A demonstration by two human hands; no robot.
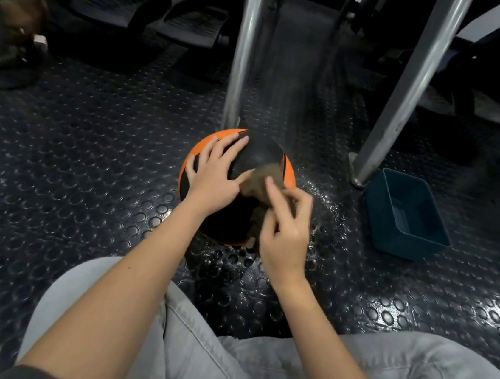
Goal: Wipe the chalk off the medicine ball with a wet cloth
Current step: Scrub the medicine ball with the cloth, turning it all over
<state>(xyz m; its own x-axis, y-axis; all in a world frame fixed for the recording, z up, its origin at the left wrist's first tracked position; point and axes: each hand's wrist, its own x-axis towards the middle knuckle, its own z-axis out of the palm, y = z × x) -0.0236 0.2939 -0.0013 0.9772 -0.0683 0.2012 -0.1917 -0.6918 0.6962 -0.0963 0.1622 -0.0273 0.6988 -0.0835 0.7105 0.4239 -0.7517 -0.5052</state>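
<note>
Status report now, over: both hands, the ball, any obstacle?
Left hand flat on medicine ball. Right hand pinches brown cloth against it. Nothing blocks; teal tub stands apart, right.

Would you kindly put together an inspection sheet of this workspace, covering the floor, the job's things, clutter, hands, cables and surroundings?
Surface: dark studded rubber floor, wet with droplets around the ball.
Job's things: orange and black medicine ball on the floor; brown cloth draped over its near right side; chalk cannot be told from glare.
Clutter: teal tub on the floor, right of the ball and apart from it.
Hands: left hand spread flat on the ball's upper left; right hand pinches the cloth.
Cables: what looks like a dark cable loop, far left.
Surroundings: two metal legs behind the ball; dark padded equipment beyond.
</note>
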